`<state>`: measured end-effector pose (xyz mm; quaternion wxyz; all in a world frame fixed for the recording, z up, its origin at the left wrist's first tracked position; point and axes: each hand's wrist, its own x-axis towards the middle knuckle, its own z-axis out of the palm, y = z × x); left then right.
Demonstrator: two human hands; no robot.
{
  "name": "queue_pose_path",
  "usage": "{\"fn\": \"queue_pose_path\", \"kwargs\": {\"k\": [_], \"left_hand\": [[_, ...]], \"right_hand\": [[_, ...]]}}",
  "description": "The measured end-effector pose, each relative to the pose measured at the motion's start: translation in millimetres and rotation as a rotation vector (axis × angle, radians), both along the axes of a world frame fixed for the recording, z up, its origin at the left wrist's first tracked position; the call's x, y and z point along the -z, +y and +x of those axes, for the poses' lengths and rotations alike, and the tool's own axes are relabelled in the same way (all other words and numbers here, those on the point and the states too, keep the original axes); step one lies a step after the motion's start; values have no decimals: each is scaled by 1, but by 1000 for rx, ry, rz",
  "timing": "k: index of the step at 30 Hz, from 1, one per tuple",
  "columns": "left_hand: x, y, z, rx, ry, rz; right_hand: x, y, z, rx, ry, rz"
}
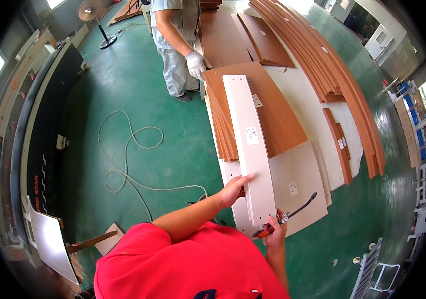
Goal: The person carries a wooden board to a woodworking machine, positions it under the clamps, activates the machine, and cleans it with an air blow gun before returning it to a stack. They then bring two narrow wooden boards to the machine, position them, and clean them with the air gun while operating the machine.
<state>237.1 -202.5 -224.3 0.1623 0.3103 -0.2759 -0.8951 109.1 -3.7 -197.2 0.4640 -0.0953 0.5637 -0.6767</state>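
A long white board (245, 144) with a printed label lies lengthwise over a stack of brown panels (283, 124). My left hand (234, 191) is closed on the board's left edge, thumb on top. At the board's near right corner, my right hand (276, 230) is closed round an air blow gun (298, 209) with an orange part and a long black nozzle; its thumb touches the board's end. Beneath the board's near part lies a wide white panel (298, 174) with a label.
A co-worker (175, 45) in light clothes stands beyond, a gloved hand at the brown stack's corner. Long brown boards (322, 55) lie along the right. A pale hose (128, 174) loops over the green floor (138, 94). A long machine (38, 134) stands left.
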Motion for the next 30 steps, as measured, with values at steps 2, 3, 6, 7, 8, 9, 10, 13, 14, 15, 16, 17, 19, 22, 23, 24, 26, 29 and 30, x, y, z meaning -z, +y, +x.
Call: {"fn": "queue_pose_path", "kwargs": {"k": [2,3,6,7,8,9,10,13,14,15,16,17,19,22,23,24,26,29,30], "left_hand": [[-1,2,1,-3,8,6],[-4,3,2,-5,13,9],[-10,-2,3,-22,21,22],[-13,-2,2,-42,-5,2],[-19,1,1,-60,-31,-17],[-22,3,1,-78,-55,-35],[-21,4,2,-79,-43,-58],[-17,11,5,-53,-14,-95],[-13,10,7,-34,-12,-97],[-10,11,9,-21,-8,-104],[-10,12,11,-9,-7,-133],[-10,13,13,0,-5,-164],[-13,15,20,46,-4,-219],[-23,13,30,99,29,-284],[-25,17,33,81,61,-297],[-27,19,34,61,96,-317],[-35,24,41,6,216,-379],[-70,33,64,-3,239,-410],[-82,38,74,-9,230,-436]], "right_hand": [[0,5,3,8,-10,-5],[-5,6,5,8,-11,-3],[-8,13,6,-5,4,-4],[-7,16,7,-10,10,-4],[-8,17,8,-9,13,-2],[-9,18,9,-7,16,0],[-10,20,10,-4,21,3],[-23,26,17,-9,22,6],[-22,32,18,-29,13,17],[-19,36,16,-53,5,24],[-17,37,15,-81,1,26],[-19,36,17,-72,-8,39],[-22,37,26,-58,-26,67],[-18,43,34,-42,-35,54],[-17,44,36,-38,-44,49],[-16,46,39,-38,-65,45],[-10,49,37,-74,-69,21],[2,62,35,-178,-62,-16],[0,62,37,-201,-62,-34]]}}
